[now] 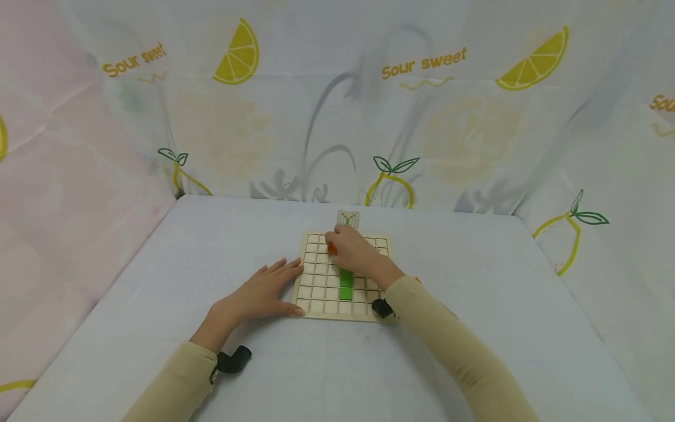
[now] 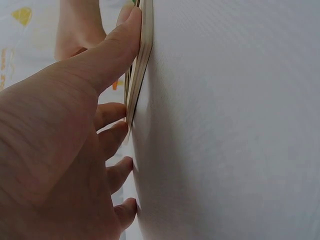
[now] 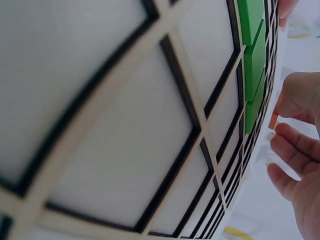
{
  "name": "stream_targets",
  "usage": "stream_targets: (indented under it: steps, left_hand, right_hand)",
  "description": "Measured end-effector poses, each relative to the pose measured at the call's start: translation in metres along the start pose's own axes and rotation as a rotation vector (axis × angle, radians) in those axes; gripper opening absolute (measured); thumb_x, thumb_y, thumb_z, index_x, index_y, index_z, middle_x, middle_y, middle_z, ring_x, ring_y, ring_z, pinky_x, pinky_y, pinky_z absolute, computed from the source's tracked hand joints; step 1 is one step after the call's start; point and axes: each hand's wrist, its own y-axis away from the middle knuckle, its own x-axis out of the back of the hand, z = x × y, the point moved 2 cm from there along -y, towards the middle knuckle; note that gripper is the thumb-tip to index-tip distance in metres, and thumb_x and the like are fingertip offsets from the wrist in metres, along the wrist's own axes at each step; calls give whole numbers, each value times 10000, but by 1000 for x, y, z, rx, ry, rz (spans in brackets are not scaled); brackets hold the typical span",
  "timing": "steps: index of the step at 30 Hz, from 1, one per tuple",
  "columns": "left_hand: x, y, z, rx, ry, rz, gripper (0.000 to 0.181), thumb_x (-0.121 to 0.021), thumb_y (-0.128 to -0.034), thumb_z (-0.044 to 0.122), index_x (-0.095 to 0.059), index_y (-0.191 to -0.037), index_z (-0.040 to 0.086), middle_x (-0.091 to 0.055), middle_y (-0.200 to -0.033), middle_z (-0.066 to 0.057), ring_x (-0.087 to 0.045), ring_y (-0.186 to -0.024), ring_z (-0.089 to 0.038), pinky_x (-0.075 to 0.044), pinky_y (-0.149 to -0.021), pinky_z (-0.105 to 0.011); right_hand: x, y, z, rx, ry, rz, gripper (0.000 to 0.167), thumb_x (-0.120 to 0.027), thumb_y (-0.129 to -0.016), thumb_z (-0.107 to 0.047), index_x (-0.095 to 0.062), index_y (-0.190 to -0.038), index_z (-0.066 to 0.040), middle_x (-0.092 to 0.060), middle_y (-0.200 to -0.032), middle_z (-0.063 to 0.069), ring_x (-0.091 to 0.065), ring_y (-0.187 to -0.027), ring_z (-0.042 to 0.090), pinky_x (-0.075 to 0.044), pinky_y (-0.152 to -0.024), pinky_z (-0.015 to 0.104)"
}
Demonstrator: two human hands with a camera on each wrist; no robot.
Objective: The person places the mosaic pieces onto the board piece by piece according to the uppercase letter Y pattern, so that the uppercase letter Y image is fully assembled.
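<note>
A square wooden grid board [image 1: 318, 280] lies on the white table. My left hand [image 1: 262, 295] rests at its left side with spread fingers; the thumb and fingertips touch the edge, also visible in the left wrist view. Over the upper middle of the board, my right hand [image 1: 355, 251] pinches an orange tile [image 1: 331, 248] between thumb and finger. In the right wrist view that orange tile [image 3: 274, 116] shows only partly behind the thumb. A column of green tiles [image 1: 345, 285] sits in the grid squares below the right hand, and the hand covers the squares beyond it.
A small card with a printed grid pattern [image 1: 344, 217] lies just behind the board. Something orange [image 1: 418, 279] peeks out beside the right forearm, mostly hidden by the sleeve. Printed cloth walls [image 1: 295, 129] enclose the table at the back and sides.
</note>
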Motion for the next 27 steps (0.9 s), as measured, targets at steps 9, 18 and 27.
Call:
stream_targets:
  steps: [9, 18, 27]
  left_hand:
    - [1, 0, 1, -5, -4, 1, 996, -723, -787, 630, -325, -1563, 149, -237, -1663, -30, -169, -1546, -358, -163, -1209, -659]
    - [0, 0, -1, -11, -5, 6, 999, -716, -782, 647, -326, -1563, 160, -241, -1662, -19, -177, -1545, -354, -171, -1207, -656]
    - [1, 1, 0, -15, -5, 7, 996, -719, -789, 636, -322, -1564, 152, -243, -1661, -26, -177, -1544, -358, -175, -1207, -655]
  right_hand:
    - [0, -8, -5, -16, 6, -24, 127, -673, -876, -72, -644, -993, -111, -558, -883, 32, -444, -761, 157, -387, -670, 268]
    - [-3, -12, -8, -51, -7, -67, 157, -676, -900, -89, -652, -1054, -105, -585, -955, 52, -489, -836, 180, -445, -734, 310]
    - [-5, -16, -9, -57, -23, -58, 144, -658, -894, -54, -658, -1031, -97, -581, -926, 54, -480, -809, 186, -430, -709, 303]
